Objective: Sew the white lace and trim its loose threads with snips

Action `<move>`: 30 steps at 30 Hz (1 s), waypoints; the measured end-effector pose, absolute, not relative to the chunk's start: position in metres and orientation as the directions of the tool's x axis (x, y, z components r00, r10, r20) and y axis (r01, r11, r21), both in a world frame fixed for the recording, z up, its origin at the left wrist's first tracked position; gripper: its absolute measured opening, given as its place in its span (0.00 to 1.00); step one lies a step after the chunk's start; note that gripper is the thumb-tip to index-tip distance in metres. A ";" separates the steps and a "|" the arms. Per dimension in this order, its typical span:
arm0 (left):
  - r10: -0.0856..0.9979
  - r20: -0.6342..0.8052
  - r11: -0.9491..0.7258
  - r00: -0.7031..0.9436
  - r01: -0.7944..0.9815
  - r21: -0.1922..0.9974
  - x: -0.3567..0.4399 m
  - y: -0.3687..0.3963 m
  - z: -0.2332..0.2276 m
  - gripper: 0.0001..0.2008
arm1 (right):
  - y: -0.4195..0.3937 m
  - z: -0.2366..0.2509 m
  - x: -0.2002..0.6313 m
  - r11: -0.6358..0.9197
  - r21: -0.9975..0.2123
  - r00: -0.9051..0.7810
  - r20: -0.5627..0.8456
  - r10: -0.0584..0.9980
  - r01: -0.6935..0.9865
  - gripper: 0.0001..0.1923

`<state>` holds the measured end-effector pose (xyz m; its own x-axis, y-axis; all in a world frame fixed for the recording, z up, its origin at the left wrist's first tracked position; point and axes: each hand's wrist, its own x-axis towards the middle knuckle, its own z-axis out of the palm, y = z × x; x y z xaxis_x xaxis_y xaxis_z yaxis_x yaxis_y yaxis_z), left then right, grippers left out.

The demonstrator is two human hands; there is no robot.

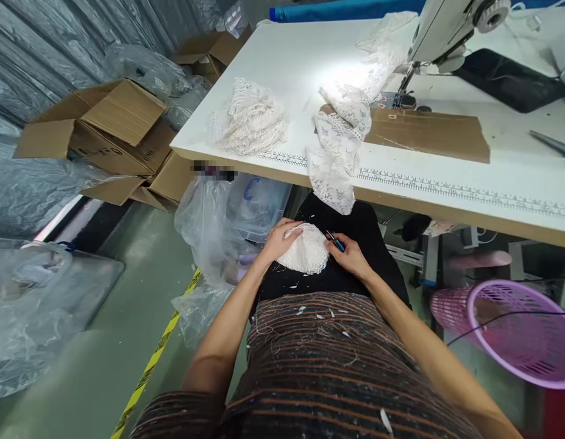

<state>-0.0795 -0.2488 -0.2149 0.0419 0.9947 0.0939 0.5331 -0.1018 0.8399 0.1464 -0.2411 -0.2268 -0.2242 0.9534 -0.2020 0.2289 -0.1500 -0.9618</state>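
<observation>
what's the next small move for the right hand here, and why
I'd probably bring the tip of the blue tool in to the lace's near edge. The right hand holds the tool right beside the white lace, and the left hand lies on the lace's other side, seeming to steady it on the lap.

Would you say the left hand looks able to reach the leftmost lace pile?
Probably, yes: although the left hand holds white cloth, only the table edge stands before the lace pile.
</observation>
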 end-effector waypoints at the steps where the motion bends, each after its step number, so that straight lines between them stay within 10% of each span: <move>1: 0.996 0.083 -0.088 0.033 0.506 0.858 -0.081 -0.246 -0.217 0.14 | -0.240 -0.228 0.146 -0.165 -0.964 -0.226 -0.212 0.951 0.208 0.20; 12: 0.998 0.068 -0.064 0.010 0.504 0.862 -0.086 -0.242 -0.218 0.17 | -0.224 -0.235 0.151 -0.287 -0.958 -0.056 -0.286 0.956 -0.008 0.25; 21: 0.975 0.193 -0.084 -0.112 0.619 0.781 -0.083 -0.241 -0.194 0.13 | -0.245 -0.221 0.156 -0.275 -0.949 -0.239 -0.305 0.922 0.153 0.21; 30: 0.961 0.176 -0.278 0.215 0.749 0.601 -0.061 -0.244 -0.183 0.16 | -0.254 -0.219 0.154 -0.284 -0.932 -0.268 -0.339 0.902 0.225 0.18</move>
<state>-0.0607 -0.2440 -0.1826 0.2149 0.9606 0.1760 0.7492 -0.2778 0.6013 0.1541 -0.2542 -0.2193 -0.2683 0.9018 -0.3389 0.2245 -0.2836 -0.9323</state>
